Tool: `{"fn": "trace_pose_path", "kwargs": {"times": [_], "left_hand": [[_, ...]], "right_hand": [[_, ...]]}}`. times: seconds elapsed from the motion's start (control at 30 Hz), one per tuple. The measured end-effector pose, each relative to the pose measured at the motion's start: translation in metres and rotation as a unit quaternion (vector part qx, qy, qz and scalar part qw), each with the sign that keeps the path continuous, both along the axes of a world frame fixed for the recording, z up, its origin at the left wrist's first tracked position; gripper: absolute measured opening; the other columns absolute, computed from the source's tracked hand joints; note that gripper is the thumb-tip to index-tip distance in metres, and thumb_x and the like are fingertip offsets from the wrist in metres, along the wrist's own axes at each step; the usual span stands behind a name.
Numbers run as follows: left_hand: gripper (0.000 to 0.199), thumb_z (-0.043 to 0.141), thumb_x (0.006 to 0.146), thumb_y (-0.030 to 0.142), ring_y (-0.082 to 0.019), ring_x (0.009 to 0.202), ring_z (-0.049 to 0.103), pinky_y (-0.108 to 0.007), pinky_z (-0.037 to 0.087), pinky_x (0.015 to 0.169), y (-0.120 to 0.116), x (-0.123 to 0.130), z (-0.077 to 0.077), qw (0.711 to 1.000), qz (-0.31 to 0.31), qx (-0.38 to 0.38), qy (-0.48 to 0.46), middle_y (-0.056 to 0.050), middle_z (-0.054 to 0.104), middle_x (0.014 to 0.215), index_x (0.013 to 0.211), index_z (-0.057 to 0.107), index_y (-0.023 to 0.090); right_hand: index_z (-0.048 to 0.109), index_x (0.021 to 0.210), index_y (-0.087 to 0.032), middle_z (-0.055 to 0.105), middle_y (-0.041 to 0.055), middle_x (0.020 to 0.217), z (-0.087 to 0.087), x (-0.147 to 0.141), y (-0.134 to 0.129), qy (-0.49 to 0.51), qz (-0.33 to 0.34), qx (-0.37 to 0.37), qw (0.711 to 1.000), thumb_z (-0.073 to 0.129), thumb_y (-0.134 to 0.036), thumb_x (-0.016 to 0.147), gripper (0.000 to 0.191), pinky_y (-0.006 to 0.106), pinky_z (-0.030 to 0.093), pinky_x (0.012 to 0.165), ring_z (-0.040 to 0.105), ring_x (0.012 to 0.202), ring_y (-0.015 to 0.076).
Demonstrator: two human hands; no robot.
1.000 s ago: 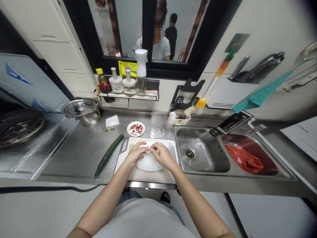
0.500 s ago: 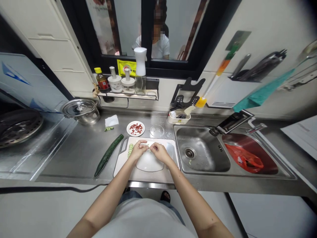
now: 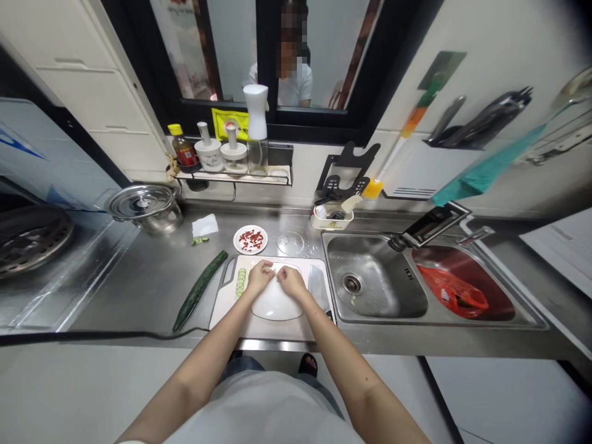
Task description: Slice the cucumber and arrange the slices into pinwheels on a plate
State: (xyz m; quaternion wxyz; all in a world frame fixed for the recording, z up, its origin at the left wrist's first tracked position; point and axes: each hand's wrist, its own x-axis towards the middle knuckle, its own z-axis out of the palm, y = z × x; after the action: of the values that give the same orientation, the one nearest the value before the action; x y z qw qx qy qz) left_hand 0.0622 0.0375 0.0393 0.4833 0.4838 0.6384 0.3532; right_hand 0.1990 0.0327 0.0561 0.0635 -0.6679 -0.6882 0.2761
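Left hand [image 3: 260, 275] and right hand [image 3: 291, 281] curled above plate [image 3: 277, 306]; couldn't tell if grasping. Low, steady work seemed best.

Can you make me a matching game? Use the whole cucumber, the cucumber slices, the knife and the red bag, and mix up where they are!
Things:
1. Whole cucumber
2. Cucumber slices
3. Knife
4. Red bag

Places in the picture:
A. In the right-hand sink basin
B. On the cutting board, left of the big white plate
C. On the steel counter, left of the cutting board
D. On the cutting board, right of the big white plate

Right pairs: 1-C, 2-B, 3-D, 4-A
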Motion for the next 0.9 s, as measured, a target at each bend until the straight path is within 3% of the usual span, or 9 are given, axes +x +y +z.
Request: {"fn": "trace_pose_path", "kwargs": {"times": [0.27, 0.5, 0.7, 0.9], "left_hand": [[0.029, 0.059, 0.072, 0.011, -0.018, 0.078, 0.062, -0.027, 0.043, 0.078, 0.008, 0.002, -0.007, 0.987, -0.050, 0.039, 0.147, -0.003, 0.068, 0.076, 0.099, 0.066, 0.018], [0.032, 0.056, 0.079, 0.016, -0.020, 0.088, 0.060, -0.029, 0.042, 0.082, 0.002, 0.006, -0.006, 0.945, -0.119, 0.086, 0.291, -0.006, 0.067, 0.092, 0.109, 0.064, 0.020], [0.028, 0.046, 0.089, 0.021, -0.020, 0.101, 0.056, -0.029, 0.040, 0.088, -0.006, -0.003, -0.008, 0.917, -0.161, 0.144, 0.335, -0.008, 0.062, 0.104, 0.108, 0.066, 0.022], [0.027, 0.048, 0.091, 0.029, -0.021, 0.101, 0.053, -0.030, 0.039, 0.085, -0.004, -0.004, -0.007, 0.894, -0.200, 0.138, 0.376, -0.008, 0.059, 0.102, 0.107, 0.069, 0.024]], "right_hand": [[0.064, 0.101, -0.015, 0.068, 0.0126, 0.102, -0.004, -0.007, 0.000, -0.039, -0.013, -0.012, 0.999, 0.040, -0.025, 0.095, 0.027, 0.025, 0.038, 0.075, 0.061, 0.094, 0.0193], [0.056, 0.114, -0.018, 0.067, 0.0121, 0.105, -0.008, -0.012, -0.005, -0.080, -0.007, -0.003, 0.997, 0.038, -0.028, 0.096, 0.028, 0.027, 0.038, 0.074, 0.061, 0.096, 0.0203], [0.056, 0.116, -0.020, 0.066, 0.0092, 0.109, -0.006, -0.005, -0.017, -0.066, 0.014, 0.024, 0.997, 0.032, -0.026, 0.097, 0.031, 0.025, 0.038, 0.075, 0.061, 0.094, 0.0180], [0.061, 0.114, -0.022, 0.067, 0.0097, 0.105, -0.007, -0.007, -0.023, -0.110, 0.044, 0.006, 0.993, 0.028, -0.032, 0.099, 0.037, 0.027, 0.040, 0.074, 0.063, 0.091, 0.0193]]}}
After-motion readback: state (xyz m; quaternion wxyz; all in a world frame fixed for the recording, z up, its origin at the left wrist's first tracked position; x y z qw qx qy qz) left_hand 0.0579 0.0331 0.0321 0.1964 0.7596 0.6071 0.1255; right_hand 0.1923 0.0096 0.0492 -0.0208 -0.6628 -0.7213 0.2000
